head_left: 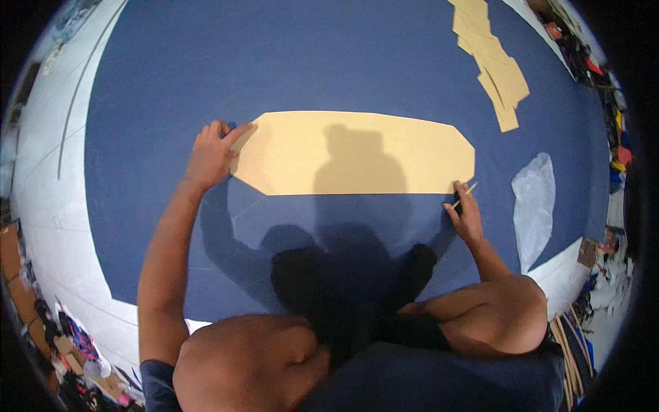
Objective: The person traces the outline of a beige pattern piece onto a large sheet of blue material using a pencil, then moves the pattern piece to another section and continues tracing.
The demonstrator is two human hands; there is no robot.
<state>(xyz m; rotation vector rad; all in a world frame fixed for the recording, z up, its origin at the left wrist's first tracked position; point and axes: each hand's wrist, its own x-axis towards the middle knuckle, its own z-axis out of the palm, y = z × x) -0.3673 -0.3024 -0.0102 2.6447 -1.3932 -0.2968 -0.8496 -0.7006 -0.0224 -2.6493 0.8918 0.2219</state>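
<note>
1. Our left hand (209, 154) pressed flat, fingers spread, on the tan pattern's (357, 152) left end.
2. Our right hand (467, 216) pinched a thin stick (465, 195) at its lower right edge, on blue cloth (309, 62).

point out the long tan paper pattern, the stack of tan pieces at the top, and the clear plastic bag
long tan paper pattern (357, 152), head view, middle of the sheet.
stack of tan pieces (495, 62), head view, centre of the pile.
clear plastic bag (534, 206), head view, middle of the bag.
</note>
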